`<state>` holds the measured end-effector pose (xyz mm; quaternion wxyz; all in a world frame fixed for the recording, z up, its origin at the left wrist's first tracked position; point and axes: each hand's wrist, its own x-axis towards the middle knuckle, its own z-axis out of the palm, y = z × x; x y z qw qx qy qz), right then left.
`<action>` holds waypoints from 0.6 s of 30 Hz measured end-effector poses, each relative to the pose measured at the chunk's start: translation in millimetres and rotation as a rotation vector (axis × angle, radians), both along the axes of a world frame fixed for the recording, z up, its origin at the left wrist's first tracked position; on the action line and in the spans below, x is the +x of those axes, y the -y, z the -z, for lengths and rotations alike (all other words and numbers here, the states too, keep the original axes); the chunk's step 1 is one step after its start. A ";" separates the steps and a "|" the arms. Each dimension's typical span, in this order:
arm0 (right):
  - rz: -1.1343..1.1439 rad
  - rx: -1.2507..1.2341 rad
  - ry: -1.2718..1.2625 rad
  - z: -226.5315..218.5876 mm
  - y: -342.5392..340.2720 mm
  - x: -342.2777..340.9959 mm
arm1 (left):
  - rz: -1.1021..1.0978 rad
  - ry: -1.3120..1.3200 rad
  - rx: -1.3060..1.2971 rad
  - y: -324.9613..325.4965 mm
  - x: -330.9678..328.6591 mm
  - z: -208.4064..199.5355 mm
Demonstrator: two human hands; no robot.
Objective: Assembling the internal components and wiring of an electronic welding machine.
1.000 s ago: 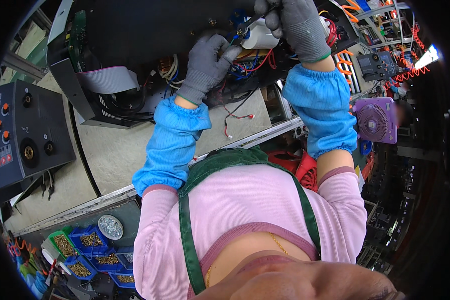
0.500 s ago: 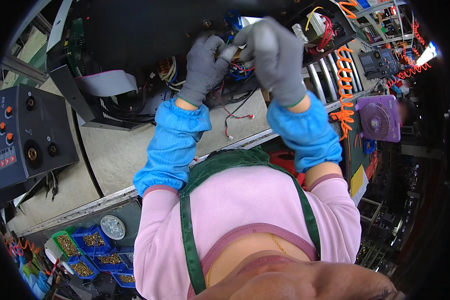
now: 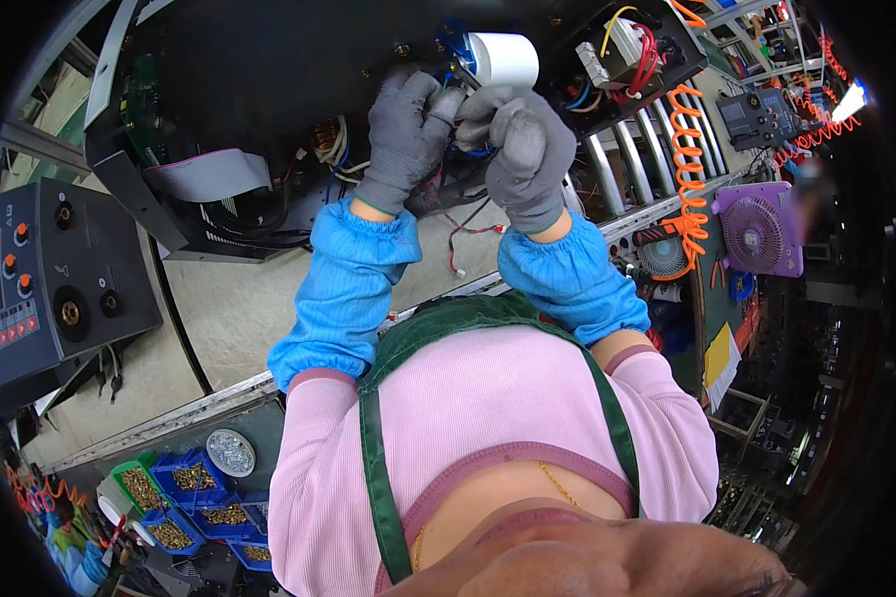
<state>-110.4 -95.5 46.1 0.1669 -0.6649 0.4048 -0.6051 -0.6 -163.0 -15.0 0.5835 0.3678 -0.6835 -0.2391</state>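
My left hand, in a grey glove and blue sleeve cover, is closed at the wiring inside an open black metal chassis. Close against it, my right hand has its fingers curled with the fingertips pinched together. Whatever lies between the fingers of either hand is hidden. Just beyond them sits a white cylinder beside a blue part. Thin wires with small white connectors hang out below the hands. A grey ribbon cable and a copper coil are left of my left hand.
A dark control panel with orange knobs stands at left. Blue bins of brass fittings and a round dish of small metal parts are at lower left. At right are metal rollers, an orange coiled hose and a purple fan.
My right hand has come down and toward the left, closer to my left hand, uncovering the white cylinder. My left hand stays nearly in place.
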 end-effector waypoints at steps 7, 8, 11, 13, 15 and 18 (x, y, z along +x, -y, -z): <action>-0.021 -0.031 0.061 14.1 -3.9 8.9 | 0.000 0.026 -0.021 2.9 3.9 -1.3; -0.025 -0.061 0.029 15.6 -3.5 5.6 | 0.014 0.042 0.005 2.4 3.1 -2.4; -0.098 -0.038 0.049 12.4 -5.3 1.5 | 0.011 0.054 -0.098 5.2 1.2 1.4; -0.021 -0.291 -0.146 12.9 5.3 1.8 | 0.020 0.016 -0.077 3.3 2.2 3.6; -0.126 -0.170 -0.181 -12.5 -5.2 -2.6 | 0.053 0.040 0.014 4.3 10.0 10.8; -0.127 -0.374 0.165 -41.5 -24.0 -24.2 | -0.080 0.119 -0.012 -12.2 5.4 -0.9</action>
